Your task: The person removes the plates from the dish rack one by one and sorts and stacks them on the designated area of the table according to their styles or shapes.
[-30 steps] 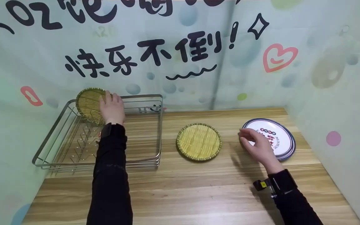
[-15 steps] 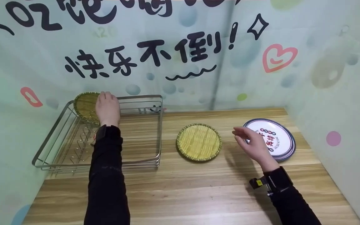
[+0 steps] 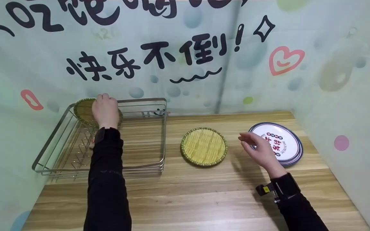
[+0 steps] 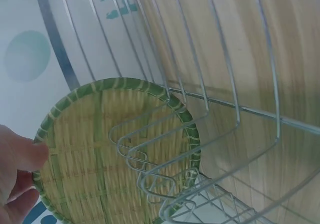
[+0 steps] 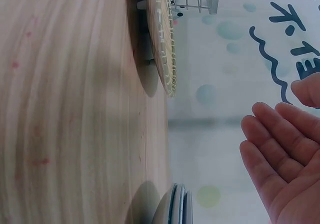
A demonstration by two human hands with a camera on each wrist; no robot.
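My left hand (image 3: 106,110) pinches the rim of a round woven bamboo tray (image 3: 83,111) at the back left of a wire dish rack (image 3: 164,138). In the left wrist view, the thumb lies on the face of the tray (image 4: 85,149) and the fingers go behind its rim. Wire prongs (image 4: 150,159) overlap the tray's lower part there. My right hand (image 3: 259,148) hovers with relaxed fingers beside a stack of white plates (image 3: 287,152) with blue rims, holding nothing. Its palm and fingers (image 5: 280,154) show in the right wrist view.
A second woven tray (image 3: 204,147) lies flat on the wooden table (image 3: 188,199), between the rack and the plates. A printed wall sheet (image 3: 194,93) stands close behind the rack, with further walls at both sides.
My left hand has moved left and slightly down with the woven tray, which now leans lower in the rack. My right hand has shifted a little left, away from the plates.
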